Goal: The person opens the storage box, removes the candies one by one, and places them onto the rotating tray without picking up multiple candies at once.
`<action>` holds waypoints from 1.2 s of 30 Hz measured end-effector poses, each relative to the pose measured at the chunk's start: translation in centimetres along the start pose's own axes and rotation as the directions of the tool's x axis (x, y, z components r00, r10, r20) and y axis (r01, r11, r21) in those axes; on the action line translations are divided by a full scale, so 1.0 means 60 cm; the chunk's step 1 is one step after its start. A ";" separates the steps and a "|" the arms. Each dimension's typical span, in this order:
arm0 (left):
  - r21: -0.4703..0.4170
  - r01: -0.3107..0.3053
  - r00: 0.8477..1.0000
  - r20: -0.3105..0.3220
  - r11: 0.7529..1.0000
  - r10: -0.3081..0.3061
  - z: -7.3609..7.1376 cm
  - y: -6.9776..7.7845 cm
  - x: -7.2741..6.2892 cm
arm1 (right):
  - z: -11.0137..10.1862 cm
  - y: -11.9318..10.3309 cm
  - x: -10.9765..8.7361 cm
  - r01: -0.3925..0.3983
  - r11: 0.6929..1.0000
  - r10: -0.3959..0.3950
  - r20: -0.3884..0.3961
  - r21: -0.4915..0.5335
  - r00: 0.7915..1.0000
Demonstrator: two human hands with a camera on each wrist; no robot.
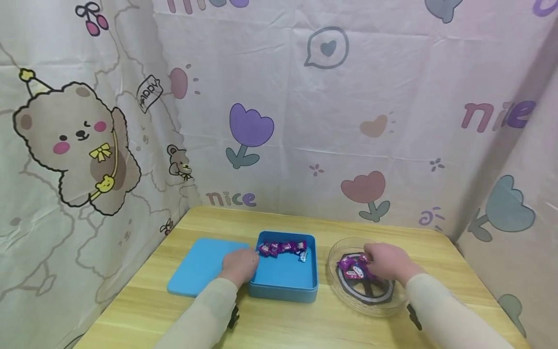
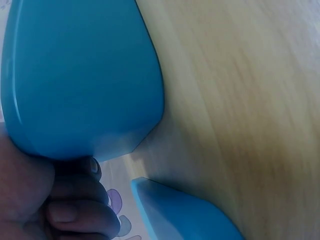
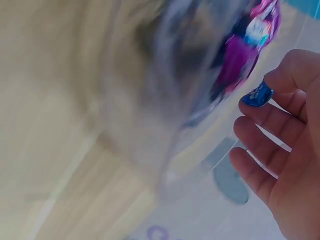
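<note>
My left hand (image 1: 240, 266) is at the left wall of an open blue box (image 1: 283, 293), its curled fingers gripping the edge; the left wrist view shows the fingers (image 2: 80, 215) close against the box's corner. Inside the box, purple-wrapped candies (image 1: 286, 247) form a row along the back, with a blue-and-white one (image 1: 302, 255) just in front. Over a clear round dish (image 1: 333, 281) is my right hand (image 1: 387, 261). Between thumb and forefinger it pinches a small blue-wrapped candy (image 3: 259, 95). More purple, pink and blue candies (image 1: 354, 269) lie in the dish beside the fingers.
A flat blue lid (image 1: 196, 266) lies on the wooden table (image 1: 296, 325), left of the box. Patterned cloth (image 1: 301, 106) hangs behind the table and at both sides.
</note>
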State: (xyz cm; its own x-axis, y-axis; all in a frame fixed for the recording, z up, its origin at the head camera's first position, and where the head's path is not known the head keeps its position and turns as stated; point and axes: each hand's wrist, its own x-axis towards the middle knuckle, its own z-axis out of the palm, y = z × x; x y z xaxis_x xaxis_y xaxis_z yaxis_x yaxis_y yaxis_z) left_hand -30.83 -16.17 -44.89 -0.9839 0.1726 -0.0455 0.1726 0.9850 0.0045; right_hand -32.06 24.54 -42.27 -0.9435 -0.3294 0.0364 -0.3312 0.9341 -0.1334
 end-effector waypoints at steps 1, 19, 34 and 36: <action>0.004 -0.001 1.000 -0.001 1.000 0.001 0.000 0.000 -0.001 | 0.002 0.008 -0.004 -0.010 1.000 0.010 0.000 0.007 1.000; 0.005 0.004 1.000 0.013 1.000 -0.004 0.003 0.001 -0.001 | 0.046 0.057 -0.016 -0.079 0.993 0.078 0.010 0.090 0.997; -0.003 0.015 0.999 0.033 1.000 -0.015 0.002 0.001 0.006 | 0.019 0.034 -0.010 -0.054 0.985 0.068 -0.084 0.162 0.994; -0.009 0.020 0.999 0.037 1.000 -0.020 0.001 0.001 0.007 | 0.013 0.022 -0.005 -0.039 0.987 0.054 -0.093 0.158 0.994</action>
State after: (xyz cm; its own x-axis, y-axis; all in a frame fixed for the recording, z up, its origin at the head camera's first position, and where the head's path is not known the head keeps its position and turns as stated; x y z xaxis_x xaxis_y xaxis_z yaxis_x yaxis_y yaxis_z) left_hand -31.22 -16.06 -44.95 -0.9848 0.1531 -0.0823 0.1526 0.9882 0.0124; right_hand -32.18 25.75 -43.21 -0.9568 -0.2641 0.1213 -0.2886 0.9127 -0.2894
